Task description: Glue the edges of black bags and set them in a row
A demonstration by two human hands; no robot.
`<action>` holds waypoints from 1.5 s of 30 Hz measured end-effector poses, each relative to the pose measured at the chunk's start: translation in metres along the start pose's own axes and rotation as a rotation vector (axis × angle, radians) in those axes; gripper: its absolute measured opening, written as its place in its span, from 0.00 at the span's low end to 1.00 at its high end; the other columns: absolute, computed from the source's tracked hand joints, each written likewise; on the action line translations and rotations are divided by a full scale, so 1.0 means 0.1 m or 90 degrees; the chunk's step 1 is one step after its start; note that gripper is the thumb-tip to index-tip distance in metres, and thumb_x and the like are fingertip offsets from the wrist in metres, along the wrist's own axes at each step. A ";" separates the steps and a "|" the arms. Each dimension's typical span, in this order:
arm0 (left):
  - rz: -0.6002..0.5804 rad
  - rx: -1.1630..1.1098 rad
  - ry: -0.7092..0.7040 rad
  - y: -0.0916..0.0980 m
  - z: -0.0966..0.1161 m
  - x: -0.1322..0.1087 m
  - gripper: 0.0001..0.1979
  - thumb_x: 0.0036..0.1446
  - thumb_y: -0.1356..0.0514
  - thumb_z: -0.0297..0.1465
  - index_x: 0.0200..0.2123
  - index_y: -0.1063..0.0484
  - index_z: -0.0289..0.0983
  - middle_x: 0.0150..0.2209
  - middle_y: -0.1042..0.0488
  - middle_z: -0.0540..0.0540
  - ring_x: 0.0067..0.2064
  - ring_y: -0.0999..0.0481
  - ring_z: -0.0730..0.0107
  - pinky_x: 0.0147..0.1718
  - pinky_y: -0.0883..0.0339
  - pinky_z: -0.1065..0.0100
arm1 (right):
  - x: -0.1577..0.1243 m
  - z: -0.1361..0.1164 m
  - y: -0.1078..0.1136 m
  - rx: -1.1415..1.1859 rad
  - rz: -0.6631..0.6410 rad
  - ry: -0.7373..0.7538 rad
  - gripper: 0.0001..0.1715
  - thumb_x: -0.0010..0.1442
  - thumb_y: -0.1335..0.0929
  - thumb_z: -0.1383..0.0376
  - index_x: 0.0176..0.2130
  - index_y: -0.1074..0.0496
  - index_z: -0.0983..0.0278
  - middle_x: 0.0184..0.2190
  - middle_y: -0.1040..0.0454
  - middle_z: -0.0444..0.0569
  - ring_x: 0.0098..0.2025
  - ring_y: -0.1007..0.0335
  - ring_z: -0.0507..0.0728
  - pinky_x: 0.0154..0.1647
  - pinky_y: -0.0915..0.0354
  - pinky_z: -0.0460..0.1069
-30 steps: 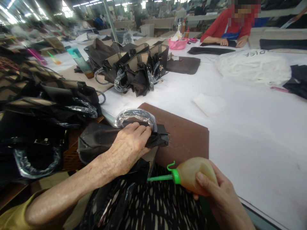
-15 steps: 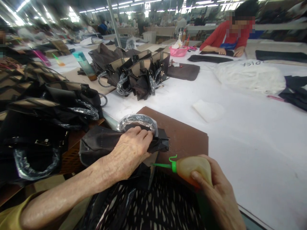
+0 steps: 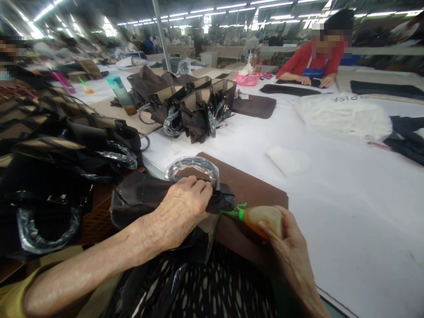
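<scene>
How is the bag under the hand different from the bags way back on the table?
The near bag lies on its side on the brown board, gripped by the left hand; the far bags stand upright, untouched. The near bag looks folded shut; the far bags show open tan tops. The squeeze bottle in the right hand points at the near bag only. Both are dark, with plastic-wrapped handles.

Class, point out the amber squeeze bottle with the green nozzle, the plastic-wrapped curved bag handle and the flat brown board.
Amber squeeze bottle [image 3: 264, 216]: head view, amber body.
Plastic-wrapped curved bag handle [image 3: 192, 161]: head view, top of arch.
Flat brown board [image 3: 255, 190]: head view, bare right part.
</scene>
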State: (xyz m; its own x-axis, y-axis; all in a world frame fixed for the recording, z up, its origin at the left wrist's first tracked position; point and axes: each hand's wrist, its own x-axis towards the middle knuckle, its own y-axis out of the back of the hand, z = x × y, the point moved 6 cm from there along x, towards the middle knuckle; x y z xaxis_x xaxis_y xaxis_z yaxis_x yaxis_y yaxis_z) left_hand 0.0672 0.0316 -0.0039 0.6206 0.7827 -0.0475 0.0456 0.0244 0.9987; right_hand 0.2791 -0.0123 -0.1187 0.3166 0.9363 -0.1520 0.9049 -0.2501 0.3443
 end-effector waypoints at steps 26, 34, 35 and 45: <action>0.000 0.040 0.010 -0.05 0.03 0.01 0.16 0.50 0.37 0.31 0.42 0.33 0.30 0.39 0.28 0.41 0.42 0.32 0.56 0.40 0.34 0.59 | -0.41 -0.23 0.03 0.129 -0.123 -0.140 0.27 0.48 0.30 0.51 0.43 0.36 0.63 0.23 0.29 0.43 0.19 0.37 0.53 0.15 0.39 0.44; 0.018 0.057 0.004 -0.07 0.04 -0.01 0.19 0.52 0.38 0.33 0.45 0.34 0.30 0.39 0.28 0.41 0.42 0.32 0.57 0.41 0.34 0.60 | -0.57 -0.13 0.08 0.176 -0.115 -0.184 0.34 0.44 0.29 0.48 0.45 0.38 0.63 0.20 0.30 0.43 0.17 0.37 0.54 0.12 0.41 0.44; 0.018 0.056 0.004 -0.08 0.04 -0.01 0.18 0.52 0.38 0.33 0.45 0.34 0.30 0.39 0.28 0.41 0.42 0.32 0.57 0.41 0.34 0.60 | -0.58 -0.13 0.09 0.168 -0.106 -0.182 0.34 0.44 0.29 0.48 0.45 0.38 0.63 0.20 0.30 0.43 0.16 0.38 0.54 0.12 0.41 0.44; 0.015 0.044 0.002 -0.06 0.04 0.01 0.16 0.50 0.37 0.32 0.41 0.33 0.30 0.39 0.28 0.41 0.41 0.32 0.55 0.40 0.34 0.58 | -0.54 -0.32 0.22 0.017 0.010 -0.120 0.28 0.46 0.30 0.50 0.43 0.33 0.61 0.29 0.28 0.44 0.25 0.35 0.54 0.18 0.36 0.42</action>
State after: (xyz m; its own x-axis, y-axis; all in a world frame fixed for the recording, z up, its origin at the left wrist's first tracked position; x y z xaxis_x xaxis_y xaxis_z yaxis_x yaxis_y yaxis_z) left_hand 0.0707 0.0291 -0.0101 0.6197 0.7844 -0.0246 0.0859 -0.0367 0.9956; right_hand 0.2732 -0.0604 -0.0734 0.3767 0.8702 -0.3176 0.9056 -0.2737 0.3241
